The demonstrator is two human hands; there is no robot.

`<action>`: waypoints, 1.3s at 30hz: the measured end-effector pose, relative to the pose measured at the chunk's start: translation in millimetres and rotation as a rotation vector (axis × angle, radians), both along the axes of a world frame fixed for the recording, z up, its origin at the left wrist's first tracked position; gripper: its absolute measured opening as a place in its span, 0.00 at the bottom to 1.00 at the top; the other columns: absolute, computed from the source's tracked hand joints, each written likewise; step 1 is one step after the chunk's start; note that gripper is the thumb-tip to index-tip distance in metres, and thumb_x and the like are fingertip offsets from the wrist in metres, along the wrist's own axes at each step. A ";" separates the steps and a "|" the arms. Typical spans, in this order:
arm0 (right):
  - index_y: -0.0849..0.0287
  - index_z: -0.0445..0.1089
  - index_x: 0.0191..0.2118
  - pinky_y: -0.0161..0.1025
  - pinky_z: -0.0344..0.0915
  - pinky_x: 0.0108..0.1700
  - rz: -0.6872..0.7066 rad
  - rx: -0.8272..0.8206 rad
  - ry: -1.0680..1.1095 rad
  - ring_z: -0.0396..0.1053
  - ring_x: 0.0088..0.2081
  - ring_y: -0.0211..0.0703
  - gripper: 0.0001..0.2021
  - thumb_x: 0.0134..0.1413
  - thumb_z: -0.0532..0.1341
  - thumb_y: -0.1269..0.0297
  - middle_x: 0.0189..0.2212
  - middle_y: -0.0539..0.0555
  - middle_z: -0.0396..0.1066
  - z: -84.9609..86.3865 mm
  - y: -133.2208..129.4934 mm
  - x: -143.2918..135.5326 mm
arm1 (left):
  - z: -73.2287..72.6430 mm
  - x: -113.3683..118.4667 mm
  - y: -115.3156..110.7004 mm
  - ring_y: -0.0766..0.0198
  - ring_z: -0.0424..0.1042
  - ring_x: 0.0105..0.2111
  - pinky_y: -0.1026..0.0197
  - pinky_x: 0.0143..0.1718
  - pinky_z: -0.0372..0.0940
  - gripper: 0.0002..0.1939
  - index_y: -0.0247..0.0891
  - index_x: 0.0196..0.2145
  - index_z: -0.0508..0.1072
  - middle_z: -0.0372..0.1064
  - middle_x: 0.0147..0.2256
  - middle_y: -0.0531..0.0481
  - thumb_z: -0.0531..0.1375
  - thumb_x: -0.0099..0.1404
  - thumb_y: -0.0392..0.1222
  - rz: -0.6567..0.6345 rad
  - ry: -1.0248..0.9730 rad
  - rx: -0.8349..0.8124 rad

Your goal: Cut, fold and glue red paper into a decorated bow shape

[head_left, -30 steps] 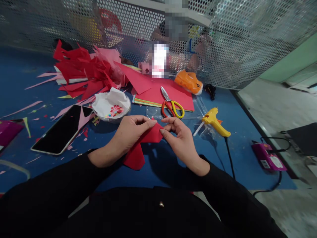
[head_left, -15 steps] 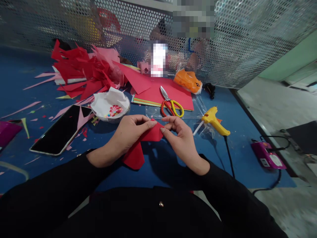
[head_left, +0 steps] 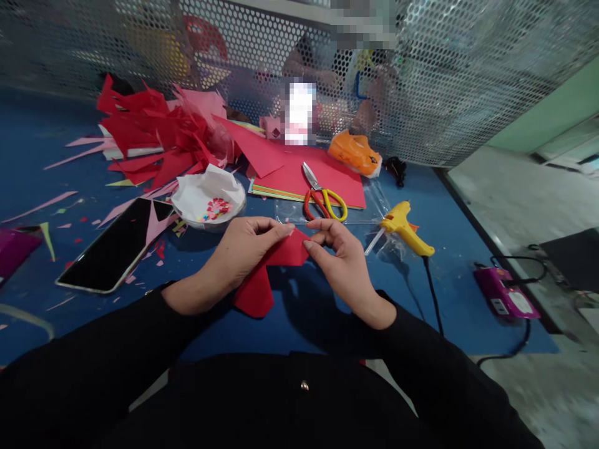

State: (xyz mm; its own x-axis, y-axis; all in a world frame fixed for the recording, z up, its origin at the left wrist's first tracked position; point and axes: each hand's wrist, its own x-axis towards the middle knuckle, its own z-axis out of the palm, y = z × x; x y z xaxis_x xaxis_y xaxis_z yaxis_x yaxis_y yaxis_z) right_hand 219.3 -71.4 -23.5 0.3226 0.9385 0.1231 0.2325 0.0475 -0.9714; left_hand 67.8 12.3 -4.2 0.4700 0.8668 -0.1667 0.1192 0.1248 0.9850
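A folded piece of red paper [head_left: 286, 251] is pinched between my two hands above the front of the table, with one lobe hanging down toward me. My left hand [head_left: 248, 249] grips its left and upper side, thumb on top. At its right edge, my right hand [head_left: 340, 259] closes thumb and fingertips on the paper. Just beyond my hands lie scissors [head_left: 322, 198] with one red and one yellow handle. A white-lined bowl [head_left: 187, 215] holding small coloured paper bits stands beyond my left hand.
Red and pink paper scraps [head_left: 163, 128] pile at the back left, near a phone [head_left: 115, 246]. Coloured sheets [head_left: 327, 168] lie before a perforated metal screen [head_left: 253, 37]. On the right are a yellow glue gun [head_left: 407, 231], an orange packet [head_left: 354, 153] and a purple power strip [head_left: 505, 293].
Both hands keep nearly the same place and grip. The red paper's hanging lobe has shifted very slightly up and to the right.
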 end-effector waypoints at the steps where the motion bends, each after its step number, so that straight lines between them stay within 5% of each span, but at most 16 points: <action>1: 0.55 0.67 0.45 0.39 0.61 0.35 -0.003 0.003 0.007 0.66 0.29 0.38 0.12 0.54 0.62 0.65 0.24 0.44 0.67 -0.1 0.3 0.3 | -0.3 0.4 0.2 0.67 0.65 0.24 0.64 0.26 0.60 0.15 0.37 0.24 0.78 0.73 0.24 0.52 0.68 0.55 0.53 -0.001 -0.021 -0.026; 9: 0.55 0.67 0.44 0.39 0.61 0.35 0.025 -0.008 -0.005 0.66 0.28 0.38 0.11 0.53 0.62 0.66 0.24 0.44 0.67 -0.6 0.7 -1.2 | 1.8 0.2 0.3 0.66 0.63 0.25 0.64 0.28 0.61 0.13 0.38 0.23 0.78 0.72 0.24 0.53 0.69 0.52 0.51 0.043 0.055 0.118; 28: 0.54 0.68 0.43 0.39 0.64 0.36 0.026 0.007 -0.006 0.68 0.29 0.39 0.11 0.53 0.62 0.65 0.24 0.44 0.68 1.8 1.5 -2.3 | 1.5 -1.2 1.3 0.67 0.61 0.24 0.64 0.29 0.59 0.16 0.39 0.22 0.77 0.69 0.22 0.55 0.68 0.55 0.54 0.002 0.033 0.134; 34: 0.54 0.68 0.44 0.39 0.64 0.35 -0.029 0.062 -0.051 0.67 0.28 0.38 0.10 0.55 0.62 0.66 0.25 0.45 0.69 -1.0 1.8 0.9 | 1.5 -3.2 2.7 0.65 0.69 0.26 0.64 0.30 0.63 0.16 0.37 0.29 0.80 0.76 0.27 0.51 0.72 0.50 0.52 -0.162 0.028 -0.009; 39: 0.50 0.67 0.45 0.45 0.69 0.43 -0.043 0.136 -0.355 0.74 0.37 0.46 0.08 0.60 0.61 0.61 0.34 0.50 0.76 13.5 -1.3 13.1 | 4.0 -5.7 2.7 0.60 0.75 0.25 0.61 0.26 0.66 0.18 0.36 0.34 0.80 0.78 0.27 0.46 0.71 0.50 0.50 -0.225 0.051 -0.163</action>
State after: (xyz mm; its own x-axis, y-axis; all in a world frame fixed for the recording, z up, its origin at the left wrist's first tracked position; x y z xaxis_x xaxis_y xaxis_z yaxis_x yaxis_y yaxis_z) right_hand 232.4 -72.8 -10.0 0.2765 0.8922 0.3571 0.5584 0.1533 -0.8153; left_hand 62.1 15.0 -0.3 0.6350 0.7014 -0.3239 0.2112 0.2456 0.9461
